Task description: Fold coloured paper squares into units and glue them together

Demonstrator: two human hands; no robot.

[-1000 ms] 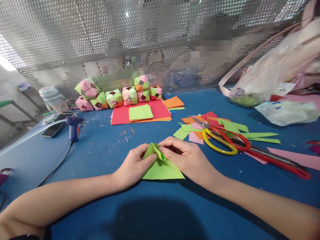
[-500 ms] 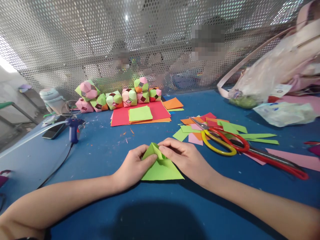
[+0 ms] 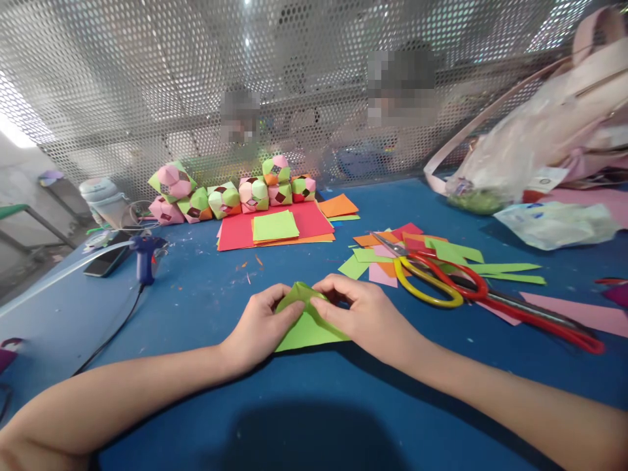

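A light green sheet of paper (image 3: 310,328), partly folded, is held between my two hands just above the blue table. My left hand (image 3: 260,322) pinches its left side, thumb on top near the folded peak. On the other side my right hand (image 3: 370,315) grips the upper right part, its thumb pressing on the fold and its fingers curled behind. The fingertips behind the paper are hidden. Farther back, a stack of green squares (image 3: 275,226) lies on red sheets (image 3: 314,221).
Folded paper cubes (image 3: 224,198) line the back. Scissors with yellow and red handles (image 3: 432,281) lie over paper scraps (image 3: 366,255) on the right. A blue glue gun (image 3: 144,260) and a phone (image 3: 110,252) are left. A bag (image 3: 579,118) sits at the back right.
My right thumb has moved down onto the fold, and the raised green flap now lies flatter. The paper's right corner is now covered by my right hand.
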